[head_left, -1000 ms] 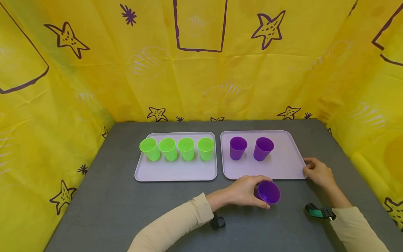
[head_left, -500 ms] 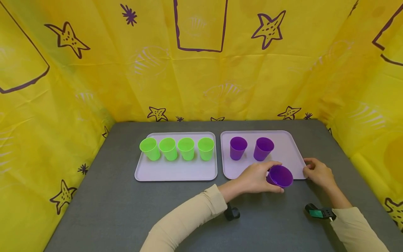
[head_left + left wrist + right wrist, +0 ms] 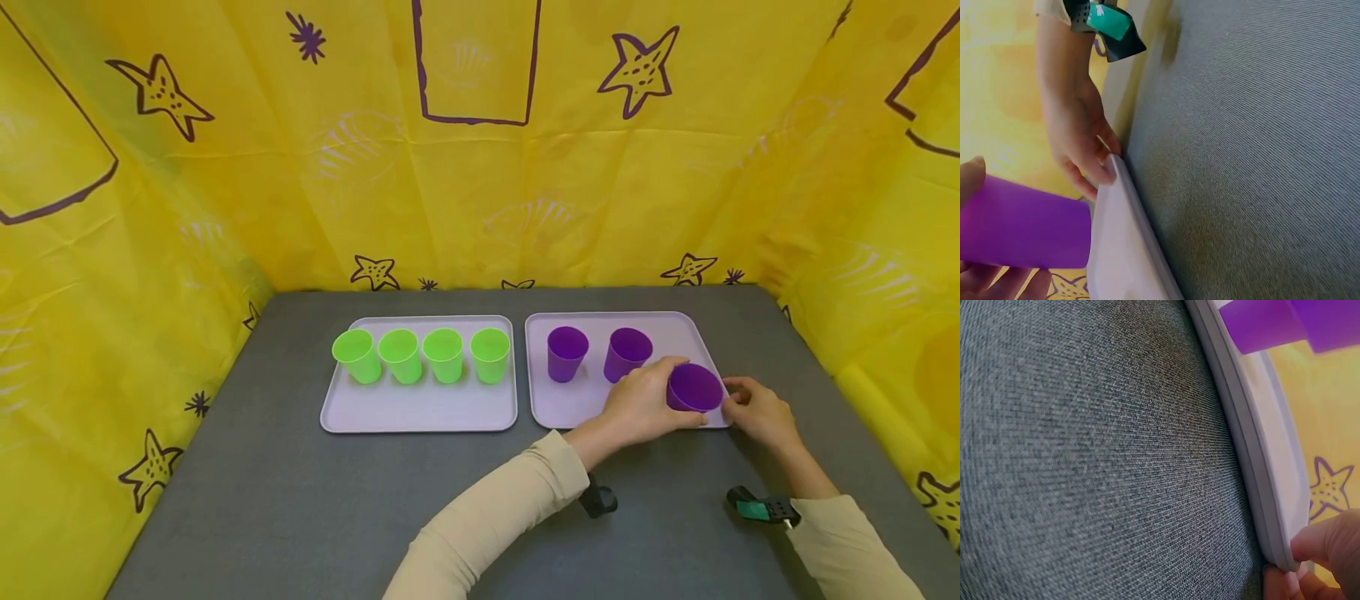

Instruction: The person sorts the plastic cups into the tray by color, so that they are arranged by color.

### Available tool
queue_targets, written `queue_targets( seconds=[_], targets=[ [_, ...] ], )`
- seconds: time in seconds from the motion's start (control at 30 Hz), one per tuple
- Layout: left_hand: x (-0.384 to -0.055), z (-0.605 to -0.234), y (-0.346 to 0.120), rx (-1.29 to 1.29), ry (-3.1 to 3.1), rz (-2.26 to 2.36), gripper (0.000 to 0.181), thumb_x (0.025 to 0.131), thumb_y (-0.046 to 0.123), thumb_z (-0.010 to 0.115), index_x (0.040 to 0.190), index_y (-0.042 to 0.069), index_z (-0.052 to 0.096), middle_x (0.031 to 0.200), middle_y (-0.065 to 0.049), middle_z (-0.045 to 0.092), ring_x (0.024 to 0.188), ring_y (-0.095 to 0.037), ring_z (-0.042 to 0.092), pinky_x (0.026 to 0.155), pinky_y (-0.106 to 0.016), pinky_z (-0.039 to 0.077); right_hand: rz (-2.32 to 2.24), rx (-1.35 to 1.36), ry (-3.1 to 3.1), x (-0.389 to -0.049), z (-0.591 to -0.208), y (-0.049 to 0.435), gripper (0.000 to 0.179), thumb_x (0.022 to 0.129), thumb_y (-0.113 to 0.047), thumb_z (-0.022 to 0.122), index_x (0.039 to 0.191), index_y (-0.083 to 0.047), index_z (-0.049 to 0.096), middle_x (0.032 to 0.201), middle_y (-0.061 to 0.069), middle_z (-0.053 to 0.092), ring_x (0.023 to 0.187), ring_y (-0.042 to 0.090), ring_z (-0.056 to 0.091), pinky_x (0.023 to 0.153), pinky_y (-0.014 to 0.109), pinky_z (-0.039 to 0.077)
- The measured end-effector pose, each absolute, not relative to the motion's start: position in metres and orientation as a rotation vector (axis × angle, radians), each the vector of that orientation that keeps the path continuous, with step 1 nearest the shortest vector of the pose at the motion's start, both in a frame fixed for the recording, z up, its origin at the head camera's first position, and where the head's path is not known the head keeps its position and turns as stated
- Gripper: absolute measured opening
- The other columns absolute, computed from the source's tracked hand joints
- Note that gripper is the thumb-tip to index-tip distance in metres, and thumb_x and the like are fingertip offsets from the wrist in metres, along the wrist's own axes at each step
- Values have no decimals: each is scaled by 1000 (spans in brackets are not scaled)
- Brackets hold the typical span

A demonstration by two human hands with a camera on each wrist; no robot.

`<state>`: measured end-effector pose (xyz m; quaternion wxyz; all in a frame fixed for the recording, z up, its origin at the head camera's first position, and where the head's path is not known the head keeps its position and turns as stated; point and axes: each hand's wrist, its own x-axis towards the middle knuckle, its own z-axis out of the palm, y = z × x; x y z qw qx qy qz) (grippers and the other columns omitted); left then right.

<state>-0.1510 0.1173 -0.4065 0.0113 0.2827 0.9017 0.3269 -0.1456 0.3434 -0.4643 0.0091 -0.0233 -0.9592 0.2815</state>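
My left hand (image 3: 643,402) grips a purple cup (image 3: 694,388) by its side, over the near right corner of the right-hand pale tray (image 3: 566,408). In the left wrist view the cup's base (image 3: 1075,234) is close over the tray surface. My right hand (image 3: 762,413) pinches that tray's near right corner, thumb (image 3: 1319,540) on top and fingers below. Two more purple cups, one at the left (image 3: 567,354) and one in the middle (image 3: 627,356), stand upright along the tray's back half. My left fingers overlap the middle cup in the head view.
A second pale tray (image 3: 420,412) lies to the left, with several green cups (image 3: 443,357) in a row along its back half. Both trays rest on a dark grey table (image 3: 300,517). A yellow patterned cloth (image 3: 480,192) hangs around the back and sides.
My left hand has carried the purple cup forward and to the right, from in front of the right tray to over its near right corner. The right hand has stayed at the corner.
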Motion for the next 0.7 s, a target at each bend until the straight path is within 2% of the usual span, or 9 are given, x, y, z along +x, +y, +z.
queue_targets(
  seconds=[0.23, 0.5, 0.7],
  targets=[
    [-157, -415, 135, 720, 2905, 984, 72, 71, 50, 73, 132, 23, 46, 124, 13, 56, 104, -1, 56, 79, -15, 47, 887, -83, -2986, -145, -466, 342, 37, 84, -14, 52, 116, 6, 52, 80, 14, 62, 57, 11, 52, 52, 26, 38],
    [-163, -428, 152, 591, 2953, 985, 71, 72, 49, 73, 132, 23, 45, 126, 12, 55, 108, -4, 55, 85, -20, 47, 869, -75, -2958, -145, -468, 343, 36, 85, -13, 52, 115, 6, 53, 80, 14, 63, 53, 2, 47, 52, 27, 37],
    [-166, -434, 162, 532, 2992, 947, 71, 72, 50, 72, 131, 22, 45, 123, 11, 57, 106, -4, 55, 87, -17, 46, 863, -84, -2968, -146, -470, 344, 35, 85, -13, 52, 115, 5, 53, 79, 13, 62, 55, 7, 50, 52, 27, 37]
  ],
)
